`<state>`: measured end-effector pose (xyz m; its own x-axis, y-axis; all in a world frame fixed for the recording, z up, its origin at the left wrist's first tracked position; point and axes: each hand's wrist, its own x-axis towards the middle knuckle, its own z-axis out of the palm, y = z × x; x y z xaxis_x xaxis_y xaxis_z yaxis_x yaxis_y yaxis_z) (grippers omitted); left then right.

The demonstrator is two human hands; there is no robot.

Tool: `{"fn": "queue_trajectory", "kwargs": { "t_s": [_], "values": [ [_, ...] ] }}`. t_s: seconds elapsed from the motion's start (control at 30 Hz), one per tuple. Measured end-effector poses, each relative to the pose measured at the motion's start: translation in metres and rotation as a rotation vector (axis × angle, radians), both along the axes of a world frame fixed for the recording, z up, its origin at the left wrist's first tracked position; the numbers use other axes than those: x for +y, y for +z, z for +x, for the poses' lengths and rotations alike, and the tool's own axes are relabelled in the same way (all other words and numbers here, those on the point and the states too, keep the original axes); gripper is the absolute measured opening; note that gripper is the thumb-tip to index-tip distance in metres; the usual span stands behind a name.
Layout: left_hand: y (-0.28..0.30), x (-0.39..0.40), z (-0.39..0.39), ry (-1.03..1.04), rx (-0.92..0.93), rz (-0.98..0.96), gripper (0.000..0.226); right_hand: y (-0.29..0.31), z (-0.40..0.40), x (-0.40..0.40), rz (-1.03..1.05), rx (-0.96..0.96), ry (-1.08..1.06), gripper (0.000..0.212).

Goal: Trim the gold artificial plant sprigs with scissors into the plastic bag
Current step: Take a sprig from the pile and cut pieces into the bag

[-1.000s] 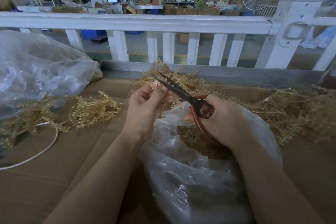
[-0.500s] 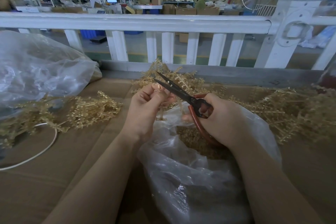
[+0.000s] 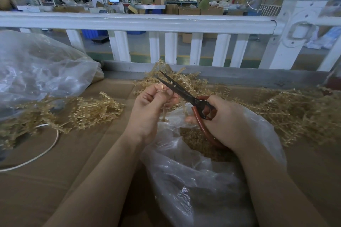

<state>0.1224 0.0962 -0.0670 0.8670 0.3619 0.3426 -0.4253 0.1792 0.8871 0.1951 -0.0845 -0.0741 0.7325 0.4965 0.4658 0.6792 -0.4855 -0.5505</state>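
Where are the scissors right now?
In the head view, the scissors sit near the centre, gripped by the right hand, blades pointing up-left beside the left hand, above the plastic bag.

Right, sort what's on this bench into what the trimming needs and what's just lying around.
In use:
- scissors in right hand
- sprig pinched in left hand
- bag of trimmings
- sprig piles

Lying about:
- white cord
- big bag at left
- fence

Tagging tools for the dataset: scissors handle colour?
Reddish-brown loops on the scissors, blades dark; right hand grips them. Head view.
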Motion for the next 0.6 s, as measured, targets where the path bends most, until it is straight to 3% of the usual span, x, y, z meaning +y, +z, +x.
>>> {"fn": "queue_trajectory", "kwargs": {
  "t_s": [0.23, 0.6],
  "values": [
    [0.0014, -0.0012, -0.0007, -0.013, -0.014, -0.018, 0.011, -0.0022, 0.0012, 0.0012, 0.005, 0.020, -0.007, 0.059],
    [0.0011, 0.0005, -0.0002, -0.022, -0.001, -0.019, 0.008, -0.0019, 0.0032, 0.0016, 0.008, 0.005, -0.028, 0.075]
  ]
}}
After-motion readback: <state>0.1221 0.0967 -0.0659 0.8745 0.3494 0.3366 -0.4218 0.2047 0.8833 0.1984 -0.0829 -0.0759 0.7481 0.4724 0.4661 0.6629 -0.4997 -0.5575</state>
